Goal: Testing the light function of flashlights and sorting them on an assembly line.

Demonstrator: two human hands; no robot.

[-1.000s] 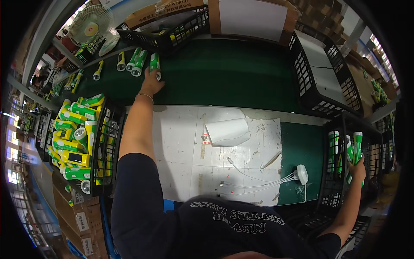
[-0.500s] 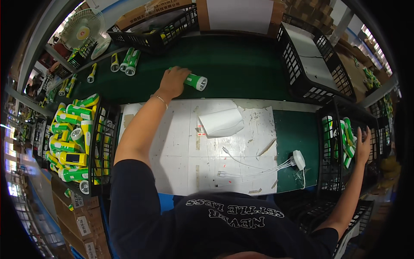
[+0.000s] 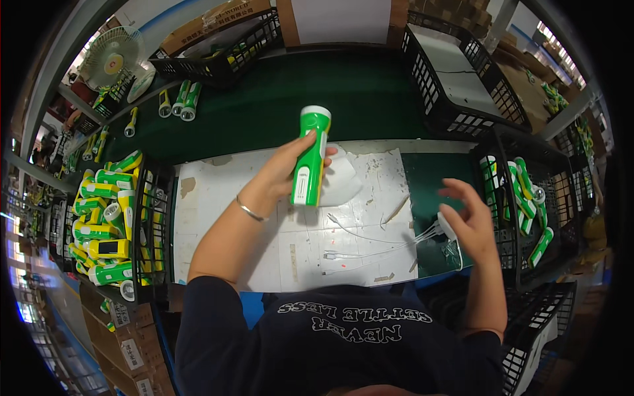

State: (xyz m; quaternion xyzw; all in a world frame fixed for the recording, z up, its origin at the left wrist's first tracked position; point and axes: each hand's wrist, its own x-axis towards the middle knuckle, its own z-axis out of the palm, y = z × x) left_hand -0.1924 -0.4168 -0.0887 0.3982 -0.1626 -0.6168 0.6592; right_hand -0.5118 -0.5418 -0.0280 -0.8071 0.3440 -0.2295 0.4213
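Left hand (image 3: 284, 173) grip clenched around green-and-white flashlight (image 3: 309, 157), held upright above white mat (image 3: 218, 224) on counter, right hand (image 3: 470, 221) released, fingers spread, right of mat beside black crate (image 3: 522, 198)

Brown cardboard box (image 3: 211, 23) top, behind crate; labelled brown cartons (image 3: 129, 343) lower left.

green-white flashlight (image 3: 309, 158) (lens end up), near upright, held above white mat, slightly tilted.

You held a green-and-white torch (image 3: 310, 158) over a white mat (image 3: 290, 224); the belt (image 3: 264, 105) was dark green, the crates (image 3: 456, 86) black.
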